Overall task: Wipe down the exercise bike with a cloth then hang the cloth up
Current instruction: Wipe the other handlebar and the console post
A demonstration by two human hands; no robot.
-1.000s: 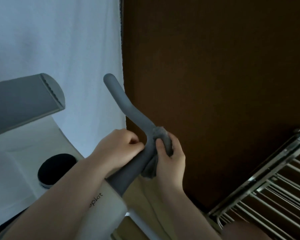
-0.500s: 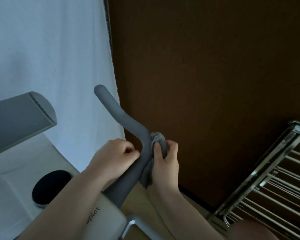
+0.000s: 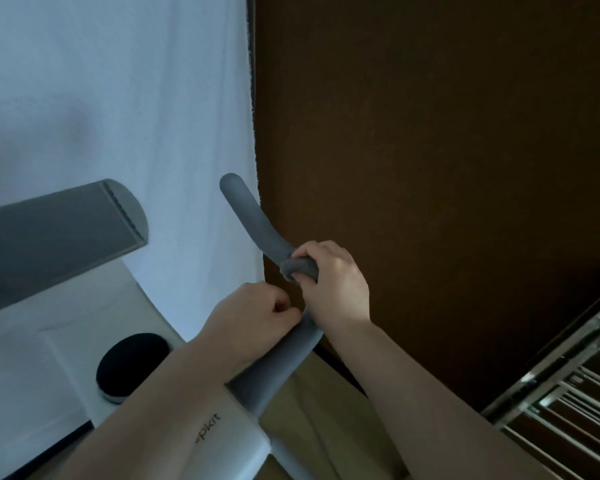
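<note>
Right hand [image 3: 333,282] grips the grey cloth [image 3: 298,268] around the handlebar [image 3: 253,223] (at its bend); left hand [image 3: 257,317] grips the handlebar just below.

Item: right hand [image 3: 333,285]. A second ago beside the handlebar [image 3: 257,233] at its bend, thumb up, back of hand away from camera; now over the top of the bar just above the bend, knuckles upward, fingers wrapped round.

Item: cloth [image 3: 298,268]. Earlier a bunch hanging down beside the bar with a loose tail below the bend; now a tight band round the bar under the right hand's fingers, higher along the bar, no tail showing.

Item: right forearm. Now crosses over the bar's lower stretch.
</note>
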